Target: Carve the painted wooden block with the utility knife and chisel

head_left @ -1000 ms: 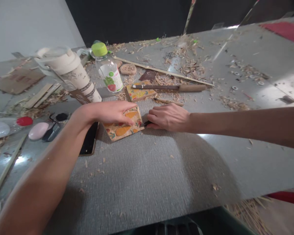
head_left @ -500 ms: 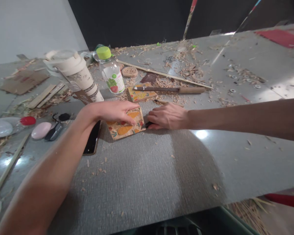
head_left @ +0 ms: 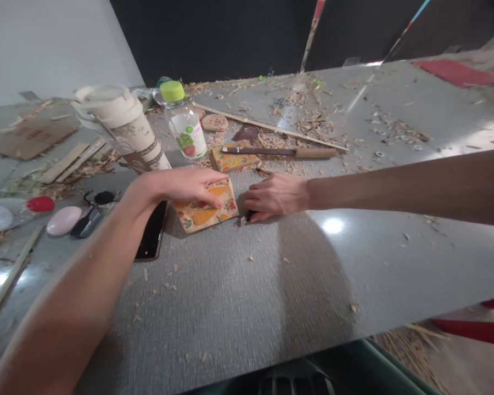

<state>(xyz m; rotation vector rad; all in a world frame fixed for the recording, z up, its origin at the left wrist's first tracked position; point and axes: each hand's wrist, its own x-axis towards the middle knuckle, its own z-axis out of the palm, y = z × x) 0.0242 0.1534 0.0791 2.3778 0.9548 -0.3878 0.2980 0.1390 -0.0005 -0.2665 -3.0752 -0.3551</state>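
Observation:
A square wooden block [head_left: 203,216], carved and painted with orange shapes, red spots and green bits, lies flat on the grey table. My left hand [head_left: 185,186] grips it from the far left, thumb across its top; the other fingers are partly hidden. To its right, my right hand [head_left: 274,197] is closed around a small dark-handled knife [head_left: 243,220], most of which the fingers cover. Its short blade points left, close to the block's near right corner; I cannot tell whether they touch. Just behind lies a second painted block [head_left: 234,160] with a long wooden-handled file [head_left: 267,152] resting across it.
A tumbler [head_left: 135,129] and a green-capped bottle [head_left: 185,123] stand behind my left hand. By my left forearm lie a phone [head_left: 151,233] and a pink oval object [head_left: 64,220]. Wood shavings and a thin strip [head_left: 271,126] lie farther back. The table's near edge [head_left: 247,366] runs below.
The knife tip has shifted from the block's right edge toward its near corner and slightly outward. My left hand keeps its hold on the block. The whole view has shifted slightly.

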